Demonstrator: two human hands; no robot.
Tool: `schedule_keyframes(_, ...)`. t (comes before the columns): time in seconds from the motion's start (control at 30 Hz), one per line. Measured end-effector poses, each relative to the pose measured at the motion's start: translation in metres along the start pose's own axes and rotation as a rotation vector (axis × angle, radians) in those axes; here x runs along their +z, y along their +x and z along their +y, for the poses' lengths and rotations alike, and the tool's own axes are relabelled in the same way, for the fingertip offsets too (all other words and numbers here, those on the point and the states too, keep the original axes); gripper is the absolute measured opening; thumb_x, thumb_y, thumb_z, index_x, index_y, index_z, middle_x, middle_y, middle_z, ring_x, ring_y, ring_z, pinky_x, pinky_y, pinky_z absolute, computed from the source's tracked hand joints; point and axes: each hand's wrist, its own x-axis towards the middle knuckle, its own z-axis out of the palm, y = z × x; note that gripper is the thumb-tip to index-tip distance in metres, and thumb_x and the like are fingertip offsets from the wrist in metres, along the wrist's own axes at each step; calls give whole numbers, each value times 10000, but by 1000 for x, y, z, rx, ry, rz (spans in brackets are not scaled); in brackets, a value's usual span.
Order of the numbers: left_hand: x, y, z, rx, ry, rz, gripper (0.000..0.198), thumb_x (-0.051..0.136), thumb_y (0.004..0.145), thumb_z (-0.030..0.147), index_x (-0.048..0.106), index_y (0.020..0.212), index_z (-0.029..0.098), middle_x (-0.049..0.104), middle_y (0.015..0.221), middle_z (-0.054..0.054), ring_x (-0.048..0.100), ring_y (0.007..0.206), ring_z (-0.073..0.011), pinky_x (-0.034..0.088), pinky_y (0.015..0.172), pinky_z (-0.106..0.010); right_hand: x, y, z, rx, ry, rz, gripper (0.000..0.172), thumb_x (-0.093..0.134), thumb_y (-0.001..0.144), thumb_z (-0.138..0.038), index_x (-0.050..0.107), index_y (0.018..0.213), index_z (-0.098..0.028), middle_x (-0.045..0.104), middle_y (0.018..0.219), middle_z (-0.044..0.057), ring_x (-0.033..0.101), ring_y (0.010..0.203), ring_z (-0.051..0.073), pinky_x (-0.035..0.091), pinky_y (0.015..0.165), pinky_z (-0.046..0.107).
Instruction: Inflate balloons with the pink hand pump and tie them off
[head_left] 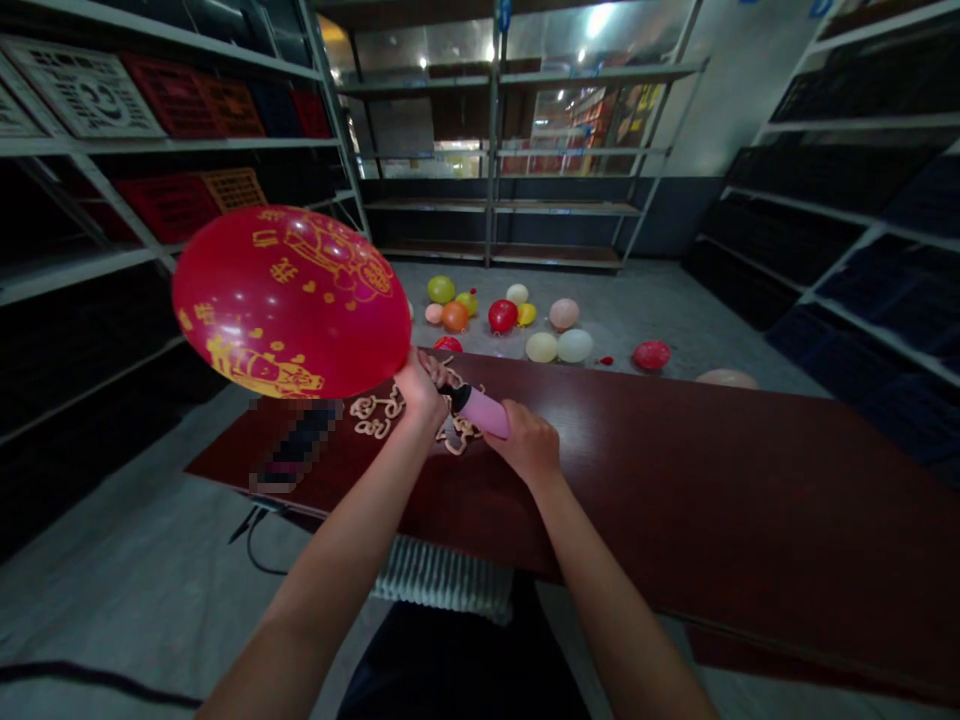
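Note:
A large inflated red balloon point(292, 300) with yellow printing fills the left of the view above the table. My left hand point(422, 385) is closed round the balloon's neck, at the black end of a pink hand pump. The fingers partly hide where neck and pump meet. My right hand point(531, 440) grips the pink pump point(486, 412) near its other end. Under and beside the hands, several uninflated beige balloons point(373, 412) lie loose on the dark red table point(675, 470).
A blurred dark object point(300, 445) lies on the table's left end. Several inflated balloons point(502, 316) of mixed colours rest on the floor beyond the table. Metal shelves point(491, 207) stand behind, with crates point(176, 95) on the left ones. A black cable point(97, 678) crosses the floor at lower left.

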Motion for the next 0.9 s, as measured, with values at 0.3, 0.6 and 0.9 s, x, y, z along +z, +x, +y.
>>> schedule_keyframes(0.3, -43, 9, 19, -30, -24, 68, 554, 498, 1047, 375, 234, 593, 200, 230, 448, 85, 237, 337, -71, 286, 409, -218, -4, -6, -3, -112, -110, -117, 400, 659, 895, -475, 663, 1172, -186, 732, 954, 68, 678, 829, 216, 394, 701, 295)
schedule_keyframes(0.6, -66, 30, 37, -2, 77, 86, 499, 405, 1060, 265, 284, 580, 201, 297, 455, 57, 390, 392, -103, 418, 481, -217, -50, -27, 38, -130, -264, -279, 517, 606, 936, -413, 567, 1429, -264, 725, 1102, 99, 697, 925, 264, 508, 752, 347)
schedule_keyframes(0.9, -65, 57, 29, -112, 351, -125, 552, 546, 990, 280, 249, 533, 200, 218, 415, 66, 154, 334, -67, 100, 364, -187, -89, -60, 66, -282, -295, -377, 581, 568, 933, -618, 622, 1356, -223, 716, 1138, 129, 678, 985, 297, 529, 843, 417)
